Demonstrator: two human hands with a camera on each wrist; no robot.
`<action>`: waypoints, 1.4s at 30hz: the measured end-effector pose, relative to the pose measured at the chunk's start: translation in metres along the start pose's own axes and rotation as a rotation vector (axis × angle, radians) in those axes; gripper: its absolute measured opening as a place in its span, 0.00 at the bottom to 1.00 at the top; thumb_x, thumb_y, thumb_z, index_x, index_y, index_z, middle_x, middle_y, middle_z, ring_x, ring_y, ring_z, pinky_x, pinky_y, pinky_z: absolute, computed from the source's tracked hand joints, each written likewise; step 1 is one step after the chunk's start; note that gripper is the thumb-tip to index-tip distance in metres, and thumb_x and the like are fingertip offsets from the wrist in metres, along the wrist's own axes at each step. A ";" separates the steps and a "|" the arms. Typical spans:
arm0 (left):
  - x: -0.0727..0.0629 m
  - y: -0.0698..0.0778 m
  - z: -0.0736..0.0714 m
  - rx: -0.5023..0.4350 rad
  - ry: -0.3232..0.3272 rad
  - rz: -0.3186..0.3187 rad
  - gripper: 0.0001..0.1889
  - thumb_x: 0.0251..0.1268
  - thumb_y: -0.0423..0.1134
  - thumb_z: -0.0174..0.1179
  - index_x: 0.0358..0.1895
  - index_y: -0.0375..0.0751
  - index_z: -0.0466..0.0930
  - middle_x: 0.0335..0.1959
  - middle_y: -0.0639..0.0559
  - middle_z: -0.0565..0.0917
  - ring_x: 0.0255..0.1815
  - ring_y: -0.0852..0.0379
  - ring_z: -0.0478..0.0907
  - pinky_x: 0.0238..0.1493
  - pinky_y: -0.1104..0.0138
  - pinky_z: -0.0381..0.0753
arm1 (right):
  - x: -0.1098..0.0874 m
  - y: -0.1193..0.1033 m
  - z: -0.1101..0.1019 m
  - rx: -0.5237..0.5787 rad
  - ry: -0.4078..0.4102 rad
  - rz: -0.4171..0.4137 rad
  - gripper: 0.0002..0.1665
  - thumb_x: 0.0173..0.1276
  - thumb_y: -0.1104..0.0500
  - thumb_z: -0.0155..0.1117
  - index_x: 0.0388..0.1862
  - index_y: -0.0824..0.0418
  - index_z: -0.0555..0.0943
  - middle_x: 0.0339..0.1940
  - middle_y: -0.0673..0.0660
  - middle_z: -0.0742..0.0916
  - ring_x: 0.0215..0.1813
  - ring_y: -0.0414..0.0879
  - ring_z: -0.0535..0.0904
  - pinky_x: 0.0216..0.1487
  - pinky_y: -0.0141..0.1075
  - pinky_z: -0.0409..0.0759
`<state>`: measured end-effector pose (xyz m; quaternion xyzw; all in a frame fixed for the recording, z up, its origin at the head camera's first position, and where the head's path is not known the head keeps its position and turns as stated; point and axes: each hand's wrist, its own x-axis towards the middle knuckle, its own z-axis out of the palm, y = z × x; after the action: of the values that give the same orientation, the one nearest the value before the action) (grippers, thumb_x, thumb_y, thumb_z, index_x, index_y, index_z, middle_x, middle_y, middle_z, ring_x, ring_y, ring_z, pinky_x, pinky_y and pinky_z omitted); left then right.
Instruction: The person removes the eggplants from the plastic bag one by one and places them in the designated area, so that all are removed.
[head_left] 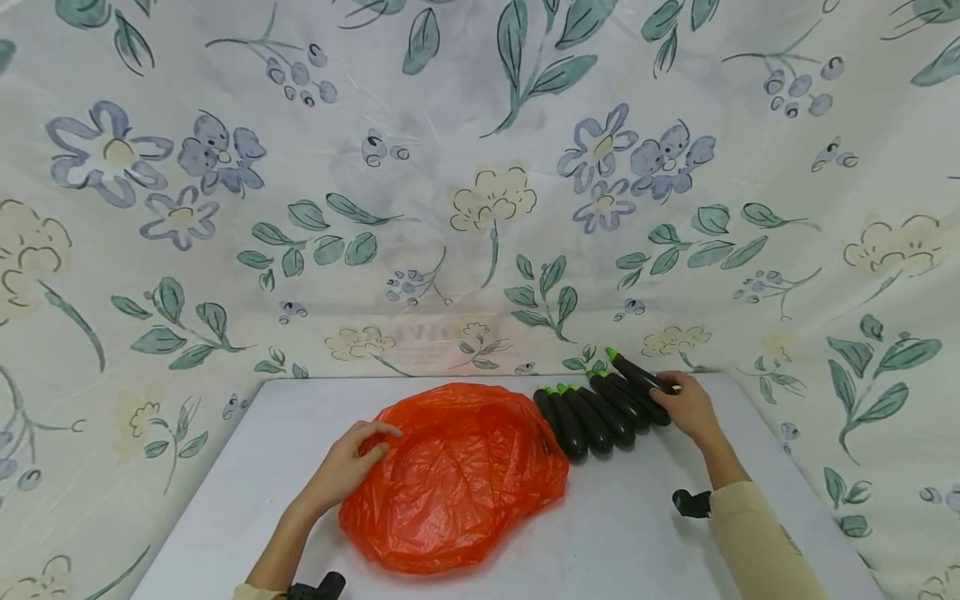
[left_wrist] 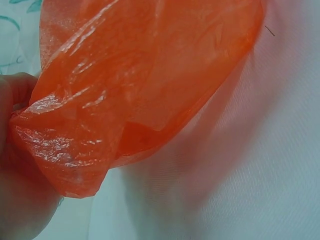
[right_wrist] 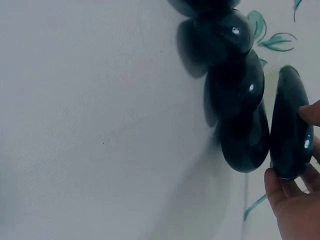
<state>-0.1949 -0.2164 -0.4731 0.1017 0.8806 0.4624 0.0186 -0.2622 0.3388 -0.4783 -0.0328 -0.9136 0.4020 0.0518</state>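
My left hand (head_left: 341, 471) pinches the left rim of a crinkled red plastic bag (head_left: 450, 500), which lies spread with its mouth open. In the left wrist view, the bag's thin film (left_wrist: 150, 65) bunches at the fingers of my left hand (left_wrist: 27, 200). My right hand (head_left: 692, 410) grips a dark, glossy eggplant (head_left: 636, 375) by its rounded end, its green stem pointing up and left. The right wrist view shows the thumb and fingers of that hand (right_wrist: 297, 212) around the held eggplant (right_wrist: 287, 125), beside the end of a row of several other eggplants (head_left: 592, 421).
A white table (head_left: 622, 533) lies under everything, its far edge against a flower-patterned cloth (head_left: 420, 200). The eggplant row runs from the bag's right side toward the back right. A black wrist-camera mount (head_left: 692, 503) sticks out from the right sleeve.
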 end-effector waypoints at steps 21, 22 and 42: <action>-0.001 -0.005 0.002 -0.004 -0.006 -0.041 0.14 0.74 0.32 0.53 0.55 0.49 0.81 0.51 0.47 0.76 0.54 0.47 0.74 0.56 0.54 0.80 | -0.011 0.009 -0.007 0.074 -0.032 0.074 0.36 0.78 0.49 0.54 0.74 0.69 0.61 0.66 0.77 0.71 0.59 0.65 0.75 0.52 0.47 0.77; -0.001 -0.006 0.002 -0.005 -0.005 -0.044 0.14 0.74 0.32 0.53 0.54 0.49 0.81 0.51 0.47 0.76 0.54 0.47 0.73 0.56 0.54 0.80 | -0.012 0.010 -0.007 0.090 -0.035 0.086 0.37 0.79 0.47 0.52 0.75 0.69 0.60 0.67 0.77 0.71 0.59 0.65 0.75 0.52 0.46 0.78; 0.001 -0.004 0.001 0.004 0.003 -0.030 0.14 0.74 0.31 0.52 0.54 0.49 0.82 0.50 0.47 0.76 0.53 0.47 0.73 0.54 0.57 0.79 | -0.009 0.020 -0.010 0.059 -0.093 0.262 0.37 0.81 0.44 0.37 0.73 0.72 0.62 0.62 0.75 0.75 0.53 0.59 0.77 0.45 0.42 0.82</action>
<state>-0.1965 -0.2178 -0.4770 0.0876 0.8830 0.4605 0.0239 -0.2522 0.3588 -0.4868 -0.1315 -0.8906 0.4332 -0.0425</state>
